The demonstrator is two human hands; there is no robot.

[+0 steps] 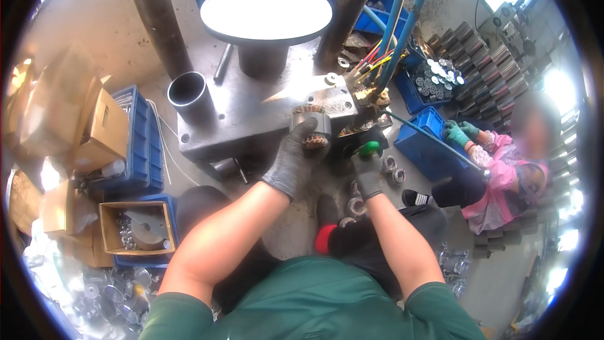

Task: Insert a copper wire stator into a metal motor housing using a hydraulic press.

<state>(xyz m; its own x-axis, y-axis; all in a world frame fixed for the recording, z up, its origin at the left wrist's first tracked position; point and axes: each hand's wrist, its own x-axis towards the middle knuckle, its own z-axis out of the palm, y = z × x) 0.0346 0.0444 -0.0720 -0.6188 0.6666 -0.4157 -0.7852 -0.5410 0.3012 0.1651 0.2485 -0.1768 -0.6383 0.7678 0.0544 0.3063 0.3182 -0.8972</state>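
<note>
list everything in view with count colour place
stator: one, grey with copper, front centre
knob: one, green, right of stator
table: one, grey metal, ahead
round plate: one, glaring white, above table
posts: two, brown, flanking plate
tube: one, dark grey, table's left end
discs: many, silver, back right
cylinders: many, grey, stacked right
bins: several, blue, both sides
cartons: several, brown, left
co-worker: one, pink top, right
left hand: one, grey glove, holding stator
right hand: one, grey glove, at knob
</note>
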